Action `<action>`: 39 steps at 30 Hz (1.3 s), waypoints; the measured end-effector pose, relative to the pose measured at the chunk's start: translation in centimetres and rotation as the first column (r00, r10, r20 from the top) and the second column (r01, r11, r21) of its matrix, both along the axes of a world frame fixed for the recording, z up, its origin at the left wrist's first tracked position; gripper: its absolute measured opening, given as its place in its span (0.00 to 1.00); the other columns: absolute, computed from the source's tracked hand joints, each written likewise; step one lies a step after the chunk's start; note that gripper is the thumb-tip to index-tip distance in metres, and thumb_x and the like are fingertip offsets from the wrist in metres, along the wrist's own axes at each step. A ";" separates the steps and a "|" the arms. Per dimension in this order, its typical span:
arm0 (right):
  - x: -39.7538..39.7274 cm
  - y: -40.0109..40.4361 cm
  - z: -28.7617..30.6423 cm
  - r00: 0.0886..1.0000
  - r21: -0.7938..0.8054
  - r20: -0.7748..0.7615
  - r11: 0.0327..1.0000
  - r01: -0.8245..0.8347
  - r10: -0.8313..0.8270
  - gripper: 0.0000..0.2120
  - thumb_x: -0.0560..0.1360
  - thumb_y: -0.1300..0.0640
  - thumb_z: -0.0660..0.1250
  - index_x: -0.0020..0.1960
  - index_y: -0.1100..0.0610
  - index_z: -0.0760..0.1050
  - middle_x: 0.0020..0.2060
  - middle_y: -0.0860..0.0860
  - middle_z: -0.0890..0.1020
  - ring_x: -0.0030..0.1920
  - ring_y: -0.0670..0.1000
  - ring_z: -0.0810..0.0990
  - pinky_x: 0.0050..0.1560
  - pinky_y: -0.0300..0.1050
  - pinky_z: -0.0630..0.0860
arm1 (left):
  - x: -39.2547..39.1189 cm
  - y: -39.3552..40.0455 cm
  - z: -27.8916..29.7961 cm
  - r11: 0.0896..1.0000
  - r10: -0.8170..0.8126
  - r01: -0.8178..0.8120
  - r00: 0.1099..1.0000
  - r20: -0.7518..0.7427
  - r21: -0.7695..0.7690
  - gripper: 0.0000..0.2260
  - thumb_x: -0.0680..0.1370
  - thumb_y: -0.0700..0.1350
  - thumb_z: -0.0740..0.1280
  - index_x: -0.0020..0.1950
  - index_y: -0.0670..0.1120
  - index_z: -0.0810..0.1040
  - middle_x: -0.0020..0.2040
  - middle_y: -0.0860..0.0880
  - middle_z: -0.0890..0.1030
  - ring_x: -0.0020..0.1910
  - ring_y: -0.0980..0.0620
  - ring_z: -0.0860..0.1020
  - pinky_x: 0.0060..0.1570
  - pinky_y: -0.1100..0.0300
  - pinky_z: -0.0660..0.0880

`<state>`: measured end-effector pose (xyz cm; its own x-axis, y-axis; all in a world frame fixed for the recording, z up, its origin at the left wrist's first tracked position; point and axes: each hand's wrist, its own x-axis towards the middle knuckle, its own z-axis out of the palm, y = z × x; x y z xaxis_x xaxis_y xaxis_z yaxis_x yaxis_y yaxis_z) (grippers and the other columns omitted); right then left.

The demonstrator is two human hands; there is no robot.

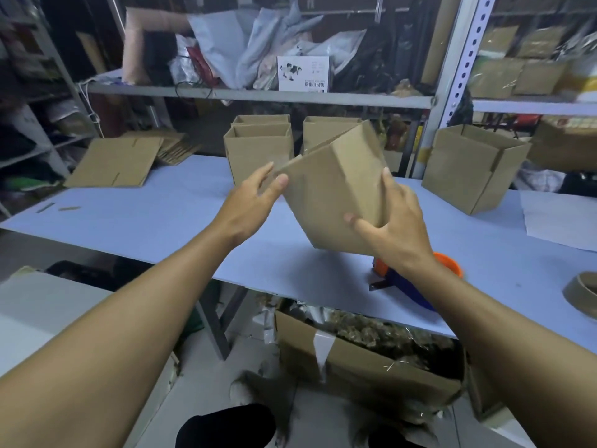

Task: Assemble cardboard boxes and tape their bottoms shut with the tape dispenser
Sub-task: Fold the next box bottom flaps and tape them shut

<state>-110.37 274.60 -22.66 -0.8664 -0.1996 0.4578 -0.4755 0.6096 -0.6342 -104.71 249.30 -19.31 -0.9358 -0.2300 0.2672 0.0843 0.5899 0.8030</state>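
A small brown cardboard box (336, 185) hangs tilted in the air above the pale blue table (161, 218). My right hand (392, 227) grips its lower right corner, thumb on the near face and fingers round the side. My left hand (255, 198) touches the box's upper left edge with thumb and fingertips. The tape dispenser (416, 282), orange and blue, lies on the table near its front edge, partly hidden behind my right wrist.
Assembled open boxes (258, 150) stand at the back middle, a larger one (471, 166) at the right. Flat box blanks (113, 163) lie stacked at the back left. A tape roll (581, 295) sits at the right edge. A filled carton (365, 357) stands under the table.
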 end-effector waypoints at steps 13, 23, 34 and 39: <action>-0.3 -0.4 -0.3 0.904 -0.553 0.249 0.818 -0.161 0.347 0.38 0.72 0.36 0.67 0.79 0.43 0.59 0.66 0.40 0.77 0.63 0.42 0.78 0.66 0.51 0.75 | 0.1 1.3 -2.6 0.962 0.059 -0.045 0.997 -0.045 0.270 0.11 0.78 0.53 0.69 0.58 0.53 0.77 0.56 0.59 0.81 0.56 0.57 0.80 0.54 0.57 0.78; -1.3 -1.6 -2.6 0.754 -0.527 0.581 0.847 0.061 0.307 0.08 0.80 0.44 0.63 0.52 0.42 0.80 0.53 0.41 0.81 0.59 0.51 0.77 0.47 0.50 0.69 | 0.3 -0.1 -5.4 0.892 0.217 -0.316 0.927 0.307 0.323 0.17 0.78 0.54 0.68 0.44 0.39 0.79 0.47 0.45 0.83 0.47 0.45 0.82 0.46 0.49 0.83; -0.9 -3.0 -6.8 0.726 -0.432 0.657 0.891 0.139 0.205 0.15 0.82 0.43 0.59 0.60 0.51 0.76 0.60 0.47 0.79 0.59 0.51 0.77 0.60 0.54 0.76 | 2.5 0.1 -8.9 0.967 0.241 -0.253 0.947 0.214 0.030 0.23 0.81 0.59 0.57 0.76 0.56 0.65 0.65 0.49 0.76 0.61 0.46 0.76 0.64 0.47 0.73; -1.6 -3.5 -6.2 0.921 -0.194 0.386 0.972 0.134 -0.050 0.17 0.83 0.50 0.59 0.70 0.53 0.72 0.65 0.53 0.72 0.61 0.54 0.73 0.53 0.47 0.74 | 2.7 0.3 -9.4 0.974 0.223 -0.228 0.961 0.166 0.011 0.25 0.81 0.61 0.57 0.76 0.52 0.66 0.71 0.48 0.67 0.67 0.46 0.71 0.63 0.45 0.74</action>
